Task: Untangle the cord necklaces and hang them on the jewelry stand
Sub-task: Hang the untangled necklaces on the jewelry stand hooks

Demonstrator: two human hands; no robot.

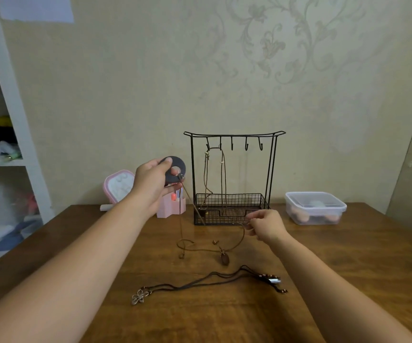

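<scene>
From the head view, one cord necklace (pixel 221 174) already hung on the jewelry stand (pixel 233 178). Left of the stand, the left hand (pixel 154 183) gripped a dark ring pendant (pixel 175 169), its brown cord (pixel 187 241) trailing to the table (pixel 348 268) in front. The right hand (pixel 265 225) pinched that cord near the stand's basket. Nearer than the stand, two dark necklaces (pixel 207 283) lay tangled, apparently still to do.

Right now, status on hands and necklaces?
Left hand holds dark ring pendant raised. Right hand pinches brown cord. One necklace on black wire stand; dark flower-pendant necklace loose on table.
</scene>
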